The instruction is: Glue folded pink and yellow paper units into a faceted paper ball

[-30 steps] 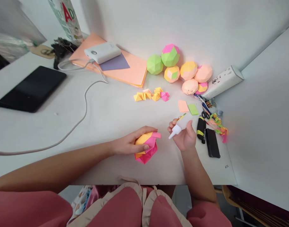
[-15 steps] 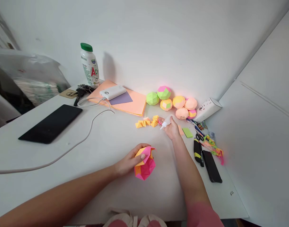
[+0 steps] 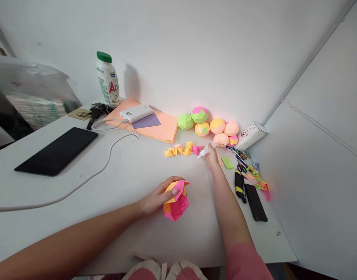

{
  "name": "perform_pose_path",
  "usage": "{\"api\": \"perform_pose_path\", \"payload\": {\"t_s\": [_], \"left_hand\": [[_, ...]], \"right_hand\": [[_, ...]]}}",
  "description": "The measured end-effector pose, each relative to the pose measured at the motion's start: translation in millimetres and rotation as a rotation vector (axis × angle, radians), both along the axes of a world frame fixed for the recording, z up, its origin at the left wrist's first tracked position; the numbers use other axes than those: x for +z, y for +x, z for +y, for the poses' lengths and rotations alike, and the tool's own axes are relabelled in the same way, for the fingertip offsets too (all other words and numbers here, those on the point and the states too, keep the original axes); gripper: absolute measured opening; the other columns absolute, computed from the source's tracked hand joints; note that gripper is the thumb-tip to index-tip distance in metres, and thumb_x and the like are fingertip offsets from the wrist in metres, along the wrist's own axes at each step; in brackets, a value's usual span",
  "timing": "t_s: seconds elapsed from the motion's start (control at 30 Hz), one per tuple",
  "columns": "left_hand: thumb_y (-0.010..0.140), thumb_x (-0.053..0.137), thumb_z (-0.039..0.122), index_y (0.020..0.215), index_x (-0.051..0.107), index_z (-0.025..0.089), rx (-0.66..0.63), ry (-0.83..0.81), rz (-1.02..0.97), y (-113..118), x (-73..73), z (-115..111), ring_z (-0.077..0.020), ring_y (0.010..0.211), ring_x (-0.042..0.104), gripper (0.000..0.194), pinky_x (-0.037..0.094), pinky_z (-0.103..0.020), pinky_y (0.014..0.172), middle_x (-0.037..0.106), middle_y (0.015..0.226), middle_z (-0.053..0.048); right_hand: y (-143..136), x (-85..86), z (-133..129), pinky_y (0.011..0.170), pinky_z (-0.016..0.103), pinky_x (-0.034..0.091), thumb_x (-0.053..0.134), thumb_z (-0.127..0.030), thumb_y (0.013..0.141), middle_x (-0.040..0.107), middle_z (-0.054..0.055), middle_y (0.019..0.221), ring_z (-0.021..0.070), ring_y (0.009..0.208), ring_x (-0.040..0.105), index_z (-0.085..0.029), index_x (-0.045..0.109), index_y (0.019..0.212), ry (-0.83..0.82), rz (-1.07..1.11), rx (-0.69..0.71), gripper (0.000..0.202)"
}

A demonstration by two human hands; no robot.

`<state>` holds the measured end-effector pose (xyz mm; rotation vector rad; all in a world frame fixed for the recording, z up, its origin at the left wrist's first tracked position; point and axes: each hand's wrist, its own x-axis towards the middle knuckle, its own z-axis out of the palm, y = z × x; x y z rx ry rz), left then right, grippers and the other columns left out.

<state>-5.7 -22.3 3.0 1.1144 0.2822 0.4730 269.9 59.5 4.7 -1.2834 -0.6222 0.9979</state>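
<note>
My left hand [image 3: 160, 196] is closed around a pink and orange folded-paper ball [image 3: 178, 208], whose hollow side faces me. The thumb presses on a pink facet near its top. Farther out, my right hand [image 3: 211, 157] grips a small white glue bottle [image 3: 206, 150], its thin nozzle slanting down to the left. Just left of that hand lies a pink folded paper piece [image 3: 196, 150]. Several yellow-orange folded pieces [image 3: 178, 151] sit in a row beside it. Green paper slips [image 3: 227, 162] lie to the right of my right wrist.
Finished paper balls [image 3: 199, 115] stand against the wall next to a white box [image 3: 251, 136]. On the right lie scissors [image 3: 241, 168], a utility knife [image 3: 239, 184] and a black case [image 3: 255, 202]. A tablet [image 3: 57, 151], cable, power bank [image 3: 136, 113] and bottle [image 3: 108, 79] are left.
The pink folded piece, earlier mostly hidden by my right fingers, now lies in plain view on the table. My right hand has closed more around the glue bottle. The left hand keeps its hold.
</note>
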Motion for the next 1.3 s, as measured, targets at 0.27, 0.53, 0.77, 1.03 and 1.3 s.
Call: {"api": "perform_pose_path", "payload": {"t_s": [0.27, 0.53, 0.77, 1.03, 1.3], "left_hand": [[0.087, 0.045, 0.05, 0.116, 0.042, 0.018, 0.018, -0.107, -0.078, 2, -4.0, -1, -0.0245, 0.09, 0.061, 0.044, 0.049, -0.037, 0.074, 0.058, 0.104, -0.011], [0.081, 0.054, 0.051, 0.125, 0.034, 0.024, 0.078, 0.225, 0.032, 1, -9.3, 0, -0.0251, 0.098, 0.054, 0.055, 0.049, -0.038, 0.076, 0.039, 0.127, -0.013], [0.076, 0.06, 0.052, 0.13, 0.033, 0.025, 0.246, 0.562, 0.065, 3, -21.6, 3, -0.036, 0.132, 0.021, 0.066, 0.035, -0.05, 0.1, 0.021, 0.141, -0.016], [0.079, 0.055, 0.053, 0.13, 0.033, 0.022, 0.17, 0.522, 0.051, 4, -15.0, 2, -0.0336, 0.121, 0.037, 0.064, 0.039, -0.047, 0.095, 0.028, 0.134, -0.016], [0.078, 0.055, 0.053, 0.13, 0.034, 0.023, 0.136, 0.372, 0.045, 3, -10.6, 0, -0.0245, 0.098, 0.052, 0.063, 0.048, -0.039, 0.08, 0.039, 0.125, -0.013]], "right_hand": [[2, -8.1, 6, 0.059, 0.029, 0.056, 0.064, -0.037, 0.076, 0.062, -0.003, 0.063, 0.0138, 0.06, 0.064, -0.021, 0.045, 0.083, -0.04, 0.0, 0.02, 0.025], [-3, -10.8, 6, 0.061, 0.031, 0.058, 0.063, -0.035, 0.077, 0.058, -0.004, 0.063, 0.0121, 0.06, 0.061, -0.022, 0.045, 0.079, 0.004, 0.054, 0.089, 0.023], [-8, -13.4, 1, 0.066, 0.03, 0.058, 0.067, -0.035, 0.074, 0.058, -0.004, 0.06, 0.0119, 0.059, 0.061, -0.021, 0.045, 0.076, 0.029, 0.069, 0.113, 0.026], [-19, -7.3, -3, 0.065, 0.033, 0.059, 0.066, -0.036, 0.075, 0.062, -0.001, 0.062, 0.0146, 0.061, 0.064, -0.019, 0.048, 0.078, 0.007, 0.11, 0.12, 0.025], [-24, 2.2, -18, 0.072, 0.033, 0.058, 0.065, -0.032, 0.077, 0.059, -0.002, 0.058, 0.0134, 0.06, 0.061, -0.019, 0.052, 0.073, 0.049, 0.135, 0.1, 0.019]]}}
